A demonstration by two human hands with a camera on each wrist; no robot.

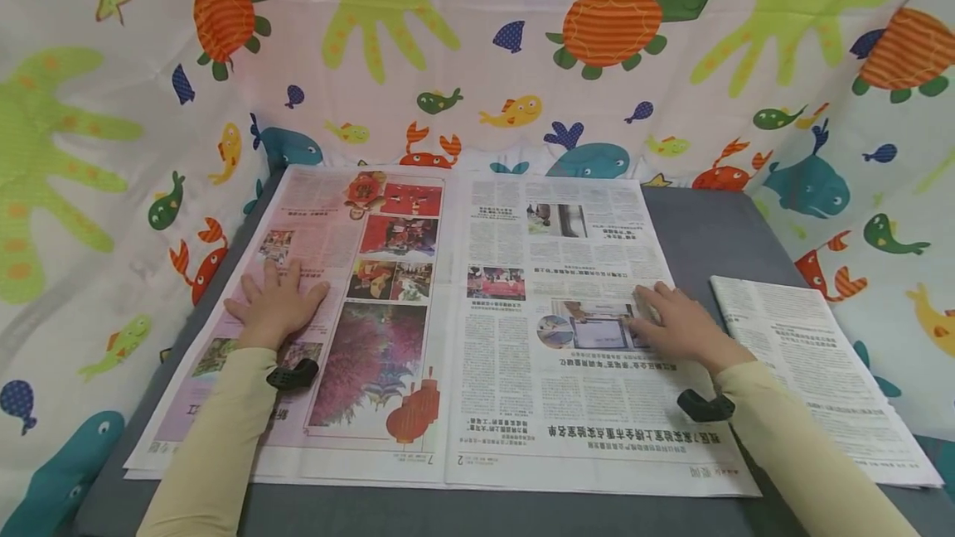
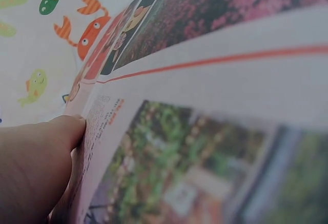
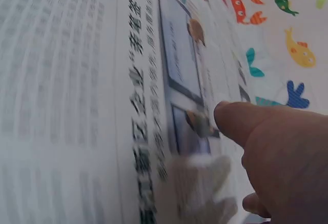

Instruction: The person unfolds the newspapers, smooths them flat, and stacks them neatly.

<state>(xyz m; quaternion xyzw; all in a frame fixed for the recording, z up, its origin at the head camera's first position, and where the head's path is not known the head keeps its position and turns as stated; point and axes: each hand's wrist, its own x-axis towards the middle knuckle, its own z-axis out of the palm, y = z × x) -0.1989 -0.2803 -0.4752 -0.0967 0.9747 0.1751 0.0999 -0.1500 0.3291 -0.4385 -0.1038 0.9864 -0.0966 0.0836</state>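
Observation:
An open newspaper (image 1: 492, 404) lies spread on a grey table, its print upside down from where I look. My left hand (image 1: 278, 302) rests on the pinkish left page with the fingers spread. In the left wrist view, part of that hand (image 2: 36, 167) shows against the page beside a blurred photo. Over the right page, near its outer edge, is my right hand (image 1: 682, 326), fingers relaxed and pointing left beside a printed picture of a tablet. In the right wrist view a finger of the right hand (image 3: 241, 124) extends over the page.
A folded newspaper (image 1: 813, 371) lies at the right side of the grey table (image 1: 694, 230). A white cloth (image 1: 462, 123) printed with sea animals hangs around the back and both sides. Each wrist wears a black band.

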